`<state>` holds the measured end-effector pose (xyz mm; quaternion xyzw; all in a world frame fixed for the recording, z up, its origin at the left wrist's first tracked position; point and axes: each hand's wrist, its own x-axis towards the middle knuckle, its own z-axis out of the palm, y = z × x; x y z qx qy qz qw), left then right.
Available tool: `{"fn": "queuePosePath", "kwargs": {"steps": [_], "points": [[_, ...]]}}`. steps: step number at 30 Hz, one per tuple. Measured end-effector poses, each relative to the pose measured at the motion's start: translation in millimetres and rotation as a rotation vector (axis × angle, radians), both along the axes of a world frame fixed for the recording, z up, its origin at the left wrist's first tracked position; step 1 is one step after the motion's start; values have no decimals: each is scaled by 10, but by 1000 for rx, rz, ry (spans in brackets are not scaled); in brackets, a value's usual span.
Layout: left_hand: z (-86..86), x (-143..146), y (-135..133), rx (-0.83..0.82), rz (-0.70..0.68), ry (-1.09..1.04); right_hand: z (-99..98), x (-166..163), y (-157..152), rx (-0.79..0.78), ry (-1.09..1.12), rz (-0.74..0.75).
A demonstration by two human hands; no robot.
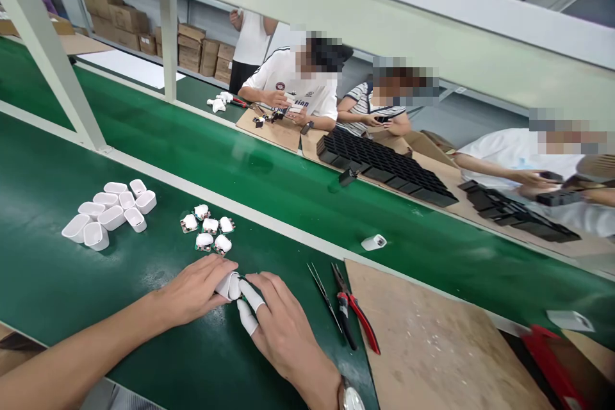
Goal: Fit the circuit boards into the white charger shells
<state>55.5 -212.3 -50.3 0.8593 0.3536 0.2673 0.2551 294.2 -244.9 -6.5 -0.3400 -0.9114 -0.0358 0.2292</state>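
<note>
My left hand [196, 291] is closed around a small white plastic casing [221, 286], its opening turned toward my right hand. White finger cots cover the thumb and a finger of my right hand [278, 317], which pinches a small circuit board with a rounded white part [234, 286] at the casing's mouth. How deep the part sits is hidden by my fingers. Several similar circuit boards with white tops [210, 225] lie just beyond my hands. Farther left stands a cluster of open white casings [112, 218]. Tweezers [325, 298] and red-and-black pliers [353, 311] lie right of my right hand.
A brown board [432, 339] covers the bench at right. Beyond a pale rail runs a green conveyor belt [269, 173] carrying a white casing [373, 242]. Co-workers sit across it, near rows of black casings [384, 163]. A slanted post [52, 51] rises at left.
</note>
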Motion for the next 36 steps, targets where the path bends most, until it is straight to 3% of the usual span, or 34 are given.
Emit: {"fn": "queuePosePath", "kwargs": {"steps": [5, 10, 16, 21, 26, 32, 36], "points": [[8, -6, -12, -114, -1, -28, 38, -56, 16, -34, 28, 2], [13, -15, -28, -324, -24, -36, -78, -86, 25, -130, 127, 6], [13, -4, -5, -377, -7, -62, -138, -111, 114, -257, 198, 37], [24, -10, 14, -427, -9, -54, -141, -121, 164, -197, 174, 85], [4, -16, 22, -434, -12, -61, -178, -115, 174, -97, 36, 127], [-16, -15, 28, -413, -30, -82, -84, -97, 212, -278, 161, 94], [6, -38, -23, -229, 2, -77, -171, 0, 254, -415, 366, 7]]}}
